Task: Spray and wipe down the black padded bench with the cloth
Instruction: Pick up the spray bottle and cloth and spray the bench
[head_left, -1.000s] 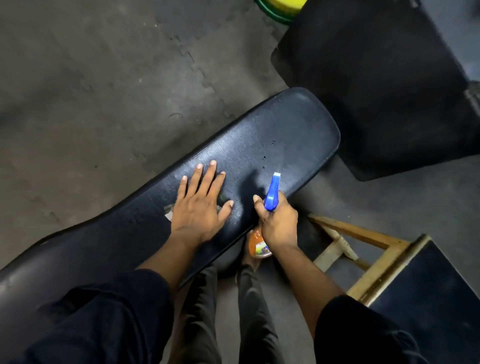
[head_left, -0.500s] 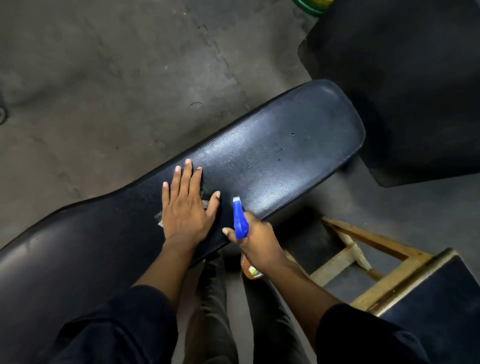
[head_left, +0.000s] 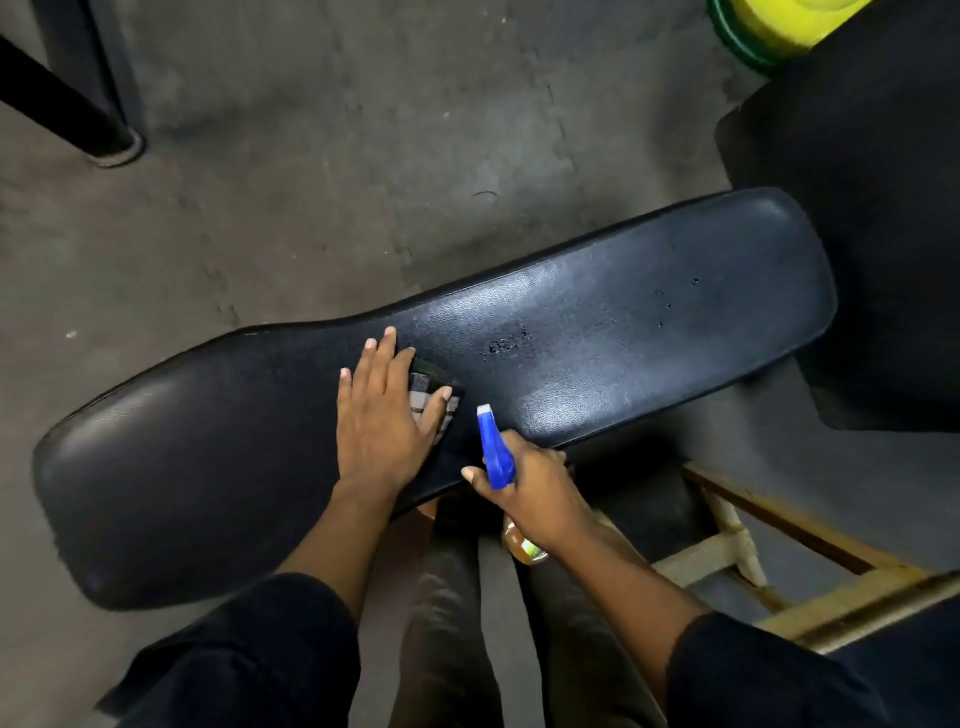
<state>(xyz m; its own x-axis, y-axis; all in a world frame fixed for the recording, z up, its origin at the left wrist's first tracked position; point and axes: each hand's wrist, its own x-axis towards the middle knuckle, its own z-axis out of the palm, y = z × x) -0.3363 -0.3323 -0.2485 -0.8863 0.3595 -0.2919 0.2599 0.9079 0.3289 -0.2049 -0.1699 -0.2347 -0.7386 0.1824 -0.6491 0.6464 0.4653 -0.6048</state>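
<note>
Item 1. Black padded bench: a long vinyl pad that ran across the frame from 8 o'clock to 2 o'clock, narrow at its middle and rounded at both ends. Its surface was glossy, with a cluster of spray droplets just past centre and a few more scattered toward the 2 o'clock end.

Item 2. Cloth: a checked rag in grey and pale stripes, which lay flat on the bench near frame centre. It was mostly covered; only its edge toward 3 o'clock showed.

Item 3. Left hand: lay palm down on the cloth, fingers spread and pointed toward 12 o'clock, and pressed the cloth to the pad. The grip was flat and wide, with nothing clenched.

Item 4. Right hand: was closed around the neck of a spray bottle at the near edge of the bench, just beside the left hand at its 4 o'clock side. The blue trigger head pointed toward 12 o'clock, over the pad; the amber body with its label showed below the wrist.

Item 5. Surroundings: a grey floor; a wooden frame at 4 o'clock; a black mat at 2 o'clock; a yellow and green disc at 1 o'clock; dark sleeves and trousers at 6 o'clock.
</note>
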